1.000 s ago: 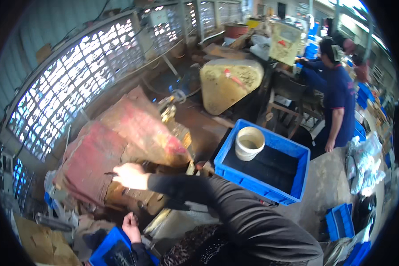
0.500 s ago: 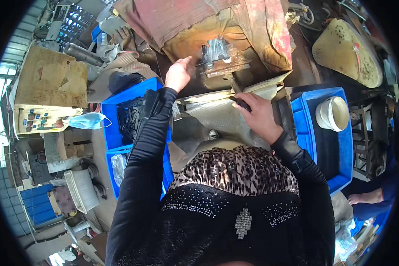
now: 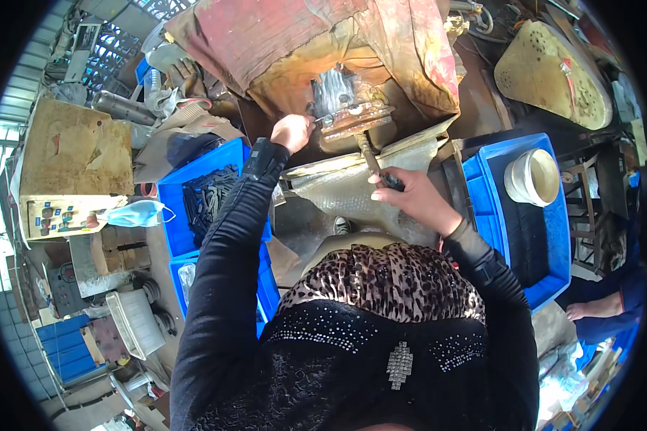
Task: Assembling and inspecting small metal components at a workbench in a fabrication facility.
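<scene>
My right hand (image 3: pixel 418 200) is wrapped around the dark handle (image 3: pixel 391 181) of a metal rod (image 3: pixel 367 152). The rod runs up to a rusty, wet-looking metal fixture (image 3: pixel 358 118) in front of me. My left hand (image 3: pixel 292 133) is at the fixture's left side with its fingers curled together. Whatever it may pinch is too small to make out. Just beyond those fingers stands a dark grey, shiny block (image 3: pixel 333 91) on the fixture. A stained reddish cloth (image 3: pixel 266 43) drapes over and around this spot.
At my left a blue crate (image 3: pixel 167 208) holds many dark narrow pieces (image 3: pixel 212 192). On my right, another blue crate (image 3: pixel 484 194) carries a white bucket (image 3: pixel 532 178). A control box (image 3: pixel 68 215) with a hanging face mask (image 3: pixel 138 213) stands far left. Another person's arm (image 3: pixel 600 307) shows at right.
My left hand's fingers, stretched toward the block before, are now curled beside the fixture. My right hand keeps the handle, and the rod slants more. The whole view has shifted slightly.
</scene>
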